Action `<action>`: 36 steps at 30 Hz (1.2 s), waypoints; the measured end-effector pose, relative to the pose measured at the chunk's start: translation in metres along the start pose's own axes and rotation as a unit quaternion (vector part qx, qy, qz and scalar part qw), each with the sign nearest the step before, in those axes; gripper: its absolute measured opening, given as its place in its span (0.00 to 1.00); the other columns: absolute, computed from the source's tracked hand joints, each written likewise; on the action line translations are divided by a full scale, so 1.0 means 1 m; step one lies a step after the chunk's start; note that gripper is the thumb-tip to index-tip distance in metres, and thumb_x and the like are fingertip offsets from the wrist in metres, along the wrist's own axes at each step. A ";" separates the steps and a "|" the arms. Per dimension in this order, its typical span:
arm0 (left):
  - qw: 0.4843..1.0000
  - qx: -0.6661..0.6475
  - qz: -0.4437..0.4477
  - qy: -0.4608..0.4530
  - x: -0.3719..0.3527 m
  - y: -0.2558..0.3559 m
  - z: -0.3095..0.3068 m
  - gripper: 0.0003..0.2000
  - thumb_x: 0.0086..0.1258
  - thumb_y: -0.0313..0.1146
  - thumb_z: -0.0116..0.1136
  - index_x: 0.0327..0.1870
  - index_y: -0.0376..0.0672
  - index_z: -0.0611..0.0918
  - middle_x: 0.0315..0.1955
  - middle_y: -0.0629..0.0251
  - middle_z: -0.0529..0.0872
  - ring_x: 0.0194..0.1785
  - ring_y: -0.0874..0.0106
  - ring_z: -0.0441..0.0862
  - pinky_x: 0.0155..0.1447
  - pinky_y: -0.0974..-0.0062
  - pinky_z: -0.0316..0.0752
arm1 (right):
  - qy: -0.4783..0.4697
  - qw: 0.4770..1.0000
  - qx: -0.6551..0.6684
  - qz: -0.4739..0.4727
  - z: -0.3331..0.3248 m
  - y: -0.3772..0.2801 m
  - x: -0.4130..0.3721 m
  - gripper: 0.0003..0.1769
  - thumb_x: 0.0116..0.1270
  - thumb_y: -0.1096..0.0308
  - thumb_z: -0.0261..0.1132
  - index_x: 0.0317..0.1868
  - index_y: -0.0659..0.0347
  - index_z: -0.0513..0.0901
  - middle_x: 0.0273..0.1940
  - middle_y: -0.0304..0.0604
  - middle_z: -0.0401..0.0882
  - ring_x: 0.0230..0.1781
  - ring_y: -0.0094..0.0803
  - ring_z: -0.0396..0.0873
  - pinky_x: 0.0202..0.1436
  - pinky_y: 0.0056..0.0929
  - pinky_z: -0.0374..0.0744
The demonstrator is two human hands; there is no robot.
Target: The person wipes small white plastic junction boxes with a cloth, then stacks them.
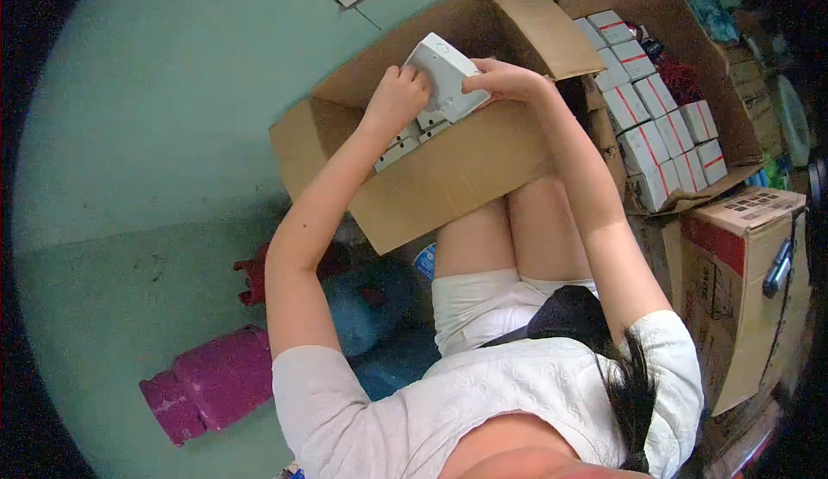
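A white plastic box-like piece [448, 74] is held over an open cardboard box [457, 173]. On its left side, the curled fingers of my left hand [398, 100] press against it. My right hand [509, 80] grips its right side, with the thumb on the face turned toward me. Several more white pieces [397, 153] lie inside the cardboard box below my hands. The box's front flap hangs down above my thighs.
Right of it, a second carton [742, 125] holds several small white boxes with red stripes [655, 95]. A closed carton [716, 263] stands below that one. Pink [220, 375] and blue [358, 311] cylinders are at lower left. A green wall [172, 134] rises at left.
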State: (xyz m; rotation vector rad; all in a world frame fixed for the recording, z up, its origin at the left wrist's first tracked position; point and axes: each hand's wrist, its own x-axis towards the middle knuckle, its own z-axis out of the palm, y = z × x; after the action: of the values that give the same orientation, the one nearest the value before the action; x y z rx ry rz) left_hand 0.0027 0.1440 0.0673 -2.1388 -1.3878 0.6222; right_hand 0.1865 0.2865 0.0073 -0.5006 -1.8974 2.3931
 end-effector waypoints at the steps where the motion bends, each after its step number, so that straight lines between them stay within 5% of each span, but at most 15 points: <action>1: 1.000 0.008 -0.007 -0.025 0.002 0.001 -0.003 0.09 0.60 0.33 0.57 0.40 0.47 0.84 0.43 0.70 0.83 0.47 0.68 0.80 0.45 0.69 0.75 | -0.008 1.000 0.000 -0.003 -0.001 0.003 0.002 0.36 0.58 0.63 0.65 0.66 0.67 0.66 0.53 0.44 0.76 0.51 0.29 0.77 0.53 0.33 0.82; 6: 0.995 -0.040 -0.066 -0.061 0.000 -0.007 -0.018 0.09 0.59 0.31 0.58 0.41 0.47 0.83 0.41 0.68 0.84 0.47 0.66 0.81 0.45 0.65 0.77 | 0.013 1.000 0.012 0.005 -0.003 0.006 0.002 0.34 0.59 0.63 0.64 0.65 0.67 0.67 0.54 0.45 0.75 0.51 0.31 0.77 0.53 0.35 0.83; 8: 0.946 -0.246 -0.182 0.102 -0.004 -0.012 -0.031 0.13 0.58 0.27 0.59 0.46 0.45 0.80 0.42 0.63 0.83 0.49 0.61 0.82 0.48 0.61 0.78 | 0.013 0.999 0.044 0.000 -0.004 0.007 0.005 0.34 0.59 0.63 0.64 0.64 0.67 0.67 0.54 0.45 0.75 0.52 0.32 0.77 0.53 0.36 0.84; 11: 0.889 -0.288 -0.275 0.226 -0.004 -0.012 -0.036 0.11 0.62 0.28 0.57 0.46 0.44 0.77 0.39 0.62 0.80 0.45 0.62 0.82 0.46 0.61 0.80 | 0.009 0.996 0.090 0.007 0.003 -0.001 -0.005 0.33 0.60 0.61 0.65 0.64 0.64 0.69 0.57 0.49 0.75 0.55 0.37 0.78 0.56 0.38 0.83; 14: 0.880 -0.303 -0.315 0.188 -0.006 -0.011 -0.024 0.09 0.64 0.26 0.56 0.45 0.44 0.77 0.41 0.61 0.79 0.47 0.60 0.81 0.45 0.63 0.81 | 0.044 0.984 0.168 0.030 0.005 -0.009 -0.013 0.33 0.61 0.59 0.65 0.64 0.65 0.68 0.57 0.46 0.73 0.55 0.37 0.77 0.53 0.39 0.84; 21: 0.921 -0.276 -0.242 0.134 0.005 -0.018 -0.016 0.12 0.62 0.24 0.54 0.47 0.42 0.77 0.42 0.59 0.79 0.50 0.56 0.79 0.50 0.61 0.78 | 0.024 0.982 0.187 0.022 0.004 -0.009 -0.016 0.23 0.64 0.57 0.64 0.55 0.61 0.73 0.55 0.44 0.72 0.55 0.35 0.76 0.50 0.39 0.86; 26: 0.977 -0.148 -0.052 0.142 0.019 -0.012 0.006 0.10 0.57 0.29 0.57 0.41 0.46 0.77 0.37 0.63 0.78 0.44 0.65 0.80 0.45 0.69 0.81 | -0.009 0.994 0.101 0.039 0.002 -0.009 -0.008 0.22 0.63 0.57 0.63 0.54 0.59 0.74 0.47 0.40 0.78 0.46 0.30 0.80 0.46 0.37 0.86; 30: 0.971 -0.112 -0.105 0.182 0.035 -0.008 -0.014 0.09 0.56 0.29 0.57 0.39 0.45 0.77 0.37 0.64 0.78 0.45 0.66 0.79 0.45 0.71 0.81 | -0.026 0.990 0.119 0.073 -0.014 0.007 0.001 0.22 0.63 0.56 0.63 0.54 0.58 0.74 0.44 0.39 0.80 0.43 0.30 0.81 0.43 0.36 0.86; 33: 0.946 -0.170 -0.182 0.209 0.031 -0.004 -0.008 0.08 0.57 0.28 0.57 0.39 0.43 0.77 0.38 0.63 0.78 0.45 0.64 0.79 0.46 0.69 0.80 | -0.009 0.990 0.126 0.062 -0.012 0.000 -0.001 0.26 0.61 0.57 0.64 0.57 0.62 0.74 0.51 0.46 0.77 0.52 0.35 0.79 0.51 0.40 0.85; 36: 0.952 -0.164 -0.187 0.177 0.015 -0.006 -0.007 0.05 0.56 0.29 0.58 0.32 0.44 0.77 0.36 0.67 0.77 0.42 0.68 0.79 0.42 0.72 0.79 | 0.033 0.989 0.137 0.042 0.002 -0.008 -0.012 0.24 0.63 0.57 0.61 0.56 0.60 0.74 0.47 0.42 0.79 0.46 0.33 0.81 0.45 0.37 0.86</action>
State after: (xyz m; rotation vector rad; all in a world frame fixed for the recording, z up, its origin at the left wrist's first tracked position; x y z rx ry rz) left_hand 0.0085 0.1582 0.0748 -2.0090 -1.7083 -0.1437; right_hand 0.1957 0.2837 0.0180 -0.6381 -1.5167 2.5982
